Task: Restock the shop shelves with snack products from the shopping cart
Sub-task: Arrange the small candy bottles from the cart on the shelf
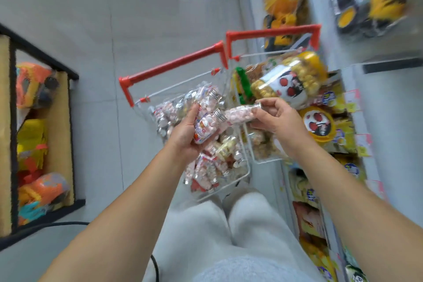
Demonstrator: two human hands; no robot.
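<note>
Two wire baskets with red handles stand on the floor ahead of me. The left basket (pixel 238 178) is full of small clear bottles of pink and white candy with silver caps. My left hand (pixel 185 135) holds two such bottles (pixel 206 126) above it, fingers curled round them. My right hand (pixel 277 121) pinches another candy bottle (pixel 240 114) by its capped end, lying sideways and touching the ones in my left hand. The right basket (pixel 258 160) carries large jars of yellow puffed snacks (pixel 286 78).
Shop shelves (pixel 357 135) run along the right, packed with yellow snack packs, round tubs and price tags. A black-framed display rack (pixel 71 121) with orange and yellow toys stands at the left. Grey tiled floor lies between. A black cable (pixel 155 268) crosses the floor near my legs.
</note>
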